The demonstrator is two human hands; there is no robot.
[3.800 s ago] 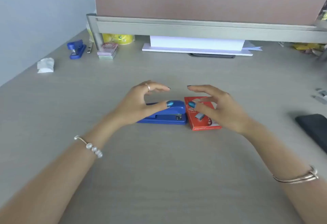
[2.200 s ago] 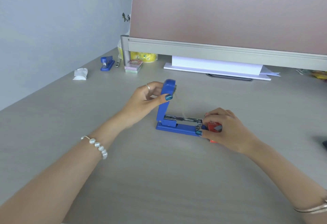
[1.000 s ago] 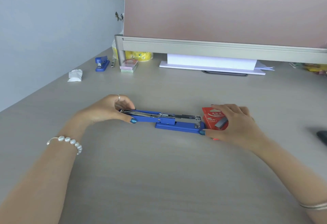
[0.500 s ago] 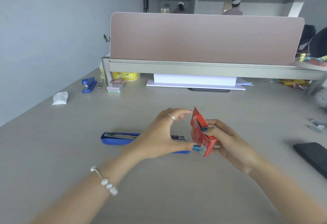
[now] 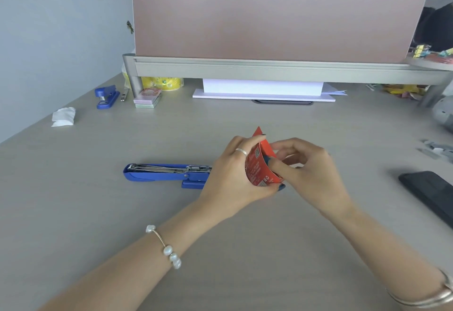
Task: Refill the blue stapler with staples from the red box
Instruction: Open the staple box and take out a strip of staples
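Here both hands, left hand [image 5: 235, 175] and right hand [image 5: 306, 170], clamp the red box [image 5: 259, 168]; tipping it could spill staples short of the opened blue stapler [image 5: 166, 173] at left.

Probably an office: desk [image 5: 220, 249] with partition screen [image 5: 269, 21], stacked paper [image 5: 262, 87].

Stapler [image 5: 166, 173] lies on desk [image 5: 220, 249], left of box [image 5: 261, 163].

Bright even light, soft faint shadows; wide-angle bend at edges, slight blur.
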